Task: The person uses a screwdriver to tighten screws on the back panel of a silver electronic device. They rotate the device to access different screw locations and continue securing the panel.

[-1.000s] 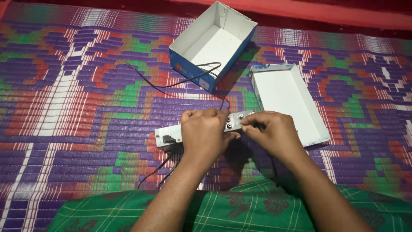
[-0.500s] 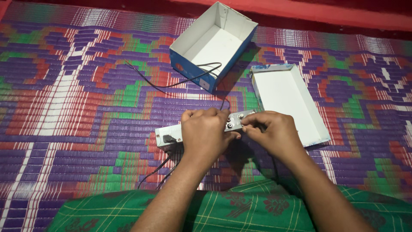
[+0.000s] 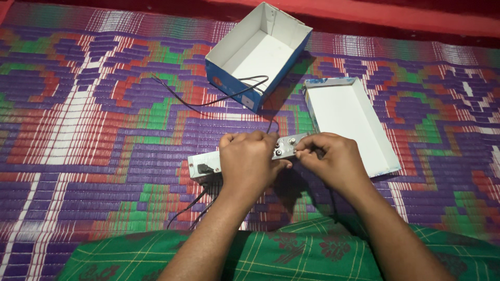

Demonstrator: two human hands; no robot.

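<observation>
A small white rectangular device (image 3: pixel 204 164) with round metal sockets at its right end lies on the woven mat. My left hand (image 3: pixel 250 161) is closed over its middle, holding it. My right hand (image 3: pixel 330 161) pinches something at the sockets on the device's right end; what it pinches is hidden by the fingers. A thin black cable (image 3: pixel 208 101) runs from the device up over the mat and into the open box. Another dark cable (image 3: pixel 190 207) leaves the device's left end toward my lap.
An open blue-and-white cardboard box (image 3: pixel 260 54) sits beyond the hands. Its white lid (image 3: pixel 349 122) lies upturned to the right. The mat (image 3: pixel 94 130) is purple, green and red. My green checked cloth (image 3: pixel 291 255) covers the lap at the bottom.
</observation>
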